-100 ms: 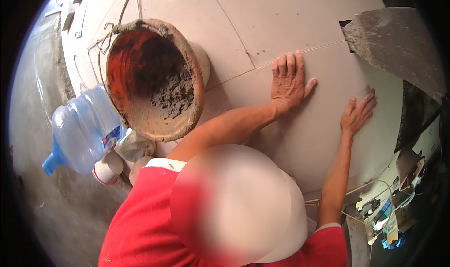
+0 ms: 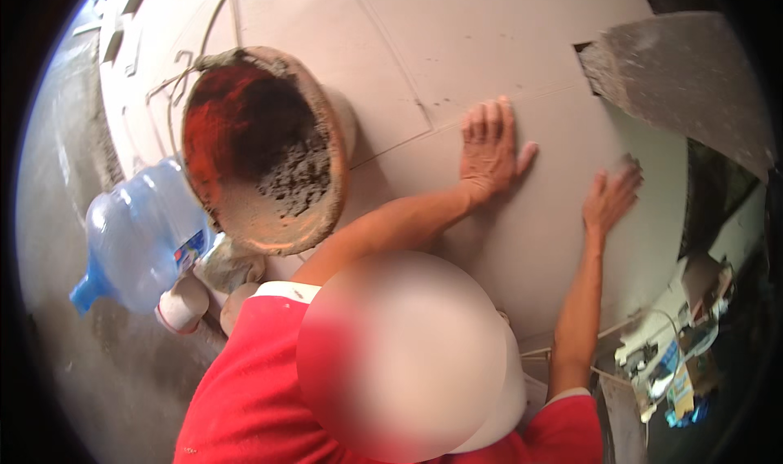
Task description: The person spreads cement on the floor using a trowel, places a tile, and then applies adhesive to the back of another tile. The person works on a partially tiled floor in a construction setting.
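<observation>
Head view: a person in red reaches over a large pale tile. The left hand lies palm down on it, fingers straight, thumb spread, holding nothing. The right hand, farther right over the same tile, is empty, its outstretched fingers blurred. Leftward stand a bucket containing grey mortar and, beside it, a bluish bottle lying tilted.

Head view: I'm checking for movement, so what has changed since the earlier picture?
The left hand, right hand and surroundings sit slightly left and mostly lower in the picture, apparently a camera shift. Nothing was grasped or let go. The left hand stays spread on the pale tile, the right open to its right; the bucket and blue bottle keep their places.
</observation>
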Demonstrator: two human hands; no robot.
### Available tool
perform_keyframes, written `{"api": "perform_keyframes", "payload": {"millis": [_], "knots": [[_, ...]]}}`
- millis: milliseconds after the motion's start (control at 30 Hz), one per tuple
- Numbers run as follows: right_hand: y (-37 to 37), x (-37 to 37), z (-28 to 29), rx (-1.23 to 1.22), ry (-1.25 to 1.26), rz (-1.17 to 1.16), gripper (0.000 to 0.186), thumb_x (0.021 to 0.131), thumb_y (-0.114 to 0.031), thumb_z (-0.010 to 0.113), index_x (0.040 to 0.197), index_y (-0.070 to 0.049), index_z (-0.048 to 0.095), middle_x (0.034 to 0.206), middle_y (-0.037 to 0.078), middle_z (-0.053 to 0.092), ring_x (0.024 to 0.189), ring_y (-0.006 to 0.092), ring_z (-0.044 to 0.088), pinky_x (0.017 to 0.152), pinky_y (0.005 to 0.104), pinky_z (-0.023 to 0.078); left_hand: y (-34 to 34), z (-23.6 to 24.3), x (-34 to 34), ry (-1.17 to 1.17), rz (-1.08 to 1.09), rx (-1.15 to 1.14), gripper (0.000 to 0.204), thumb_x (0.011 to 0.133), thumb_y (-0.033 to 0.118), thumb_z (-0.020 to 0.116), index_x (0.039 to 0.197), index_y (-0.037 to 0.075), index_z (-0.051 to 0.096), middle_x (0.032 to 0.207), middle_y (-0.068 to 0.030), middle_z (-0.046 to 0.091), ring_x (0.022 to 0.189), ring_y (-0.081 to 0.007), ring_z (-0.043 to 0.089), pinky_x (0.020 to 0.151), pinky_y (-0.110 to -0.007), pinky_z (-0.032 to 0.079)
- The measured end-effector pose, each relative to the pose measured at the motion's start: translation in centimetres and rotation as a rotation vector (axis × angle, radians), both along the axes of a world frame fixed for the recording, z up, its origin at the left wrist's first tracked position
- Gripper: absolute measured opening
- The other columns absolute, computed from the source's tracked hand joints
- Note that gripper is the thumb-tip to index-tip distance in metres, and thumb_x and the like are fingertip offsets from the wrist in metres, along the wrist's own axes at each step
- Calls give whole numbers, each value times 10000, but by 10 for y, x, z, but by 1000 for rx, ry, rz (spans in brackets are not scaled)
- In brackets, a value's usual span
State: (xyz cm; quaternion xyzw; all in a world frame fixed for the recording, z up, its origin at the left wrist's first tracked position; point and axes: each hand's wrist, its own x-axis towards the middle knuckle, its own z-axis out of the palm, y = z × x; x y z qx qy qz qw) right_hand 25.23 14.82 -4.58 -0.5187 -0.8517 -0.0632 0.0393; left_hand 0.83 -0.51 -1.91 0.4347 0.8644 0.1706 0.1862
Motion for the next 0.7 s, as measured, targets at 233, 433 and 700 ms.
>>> {"api": "perform_keyframes", "payload": {"millis": [233,433,700], "knots": [[-26,-158,128,-591,485,285,827,1001,-187,658,1669,33,222,855,172,733,791,320,732,778,457,558,3,3,-4,211,3,75,947,995,603,585,1606,-61,300,1533,-232,374,1446,-413,325,1237,-561,219],[71,-324,248,-290,642,212,918,1024,-208,622,1629,146,28,809,116,745,663,239,741,709,374,589,9,7,-5,159,-2,93,941,988,606,597,1598,-54,318,1527,-215,380,1454,-393,314,1238,-554,219],[5,-200,176,-429,751,510,577,1045,-261,643,1554,-28,504,1186,210,759,1105,390,726,888,440,602,2,1,-7,157,-17,109,930,986,597,593,1608,-39,320,1528,-206,366,1451,-397,300,1233,-552,210]]}}
